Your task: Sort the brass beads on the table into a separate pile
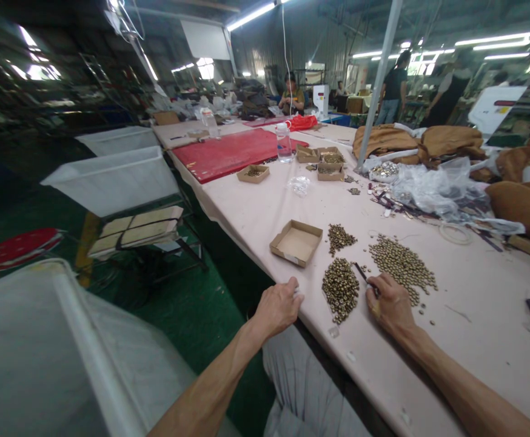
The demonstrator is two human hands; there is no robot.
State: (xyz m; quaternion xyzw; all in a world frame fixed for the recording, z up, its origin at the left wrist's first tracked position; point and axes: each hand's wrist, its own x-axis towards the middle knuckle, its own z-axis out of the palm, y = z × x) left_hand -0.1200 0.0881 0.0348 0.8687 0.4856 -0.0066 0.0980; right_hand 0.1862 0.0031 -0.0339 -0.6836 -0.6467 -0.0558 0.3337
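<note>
We're sitting at a long pinkish table [256, 212] in a strip-lit workshop, right hand [390, 301] pinching a thin dark tool [362, 272], left hand [278, 306] curled (holding anything? can't tell), tiny brassy rings [340, 289] heaped between them.

Ceiling tube lights [252, 14] give bright, even light on the table [265, 212]. The left floor stays dim. Wide-angle distortion bends the edges; the far background is soft.

Honestly, no text here is readable. The white board [492, 106] on the far right has a red strip and a yellow mark, but both are too blurry. The label on the bottle [284, 142] on the worktop [474, 340] is too small to make out.
</note>
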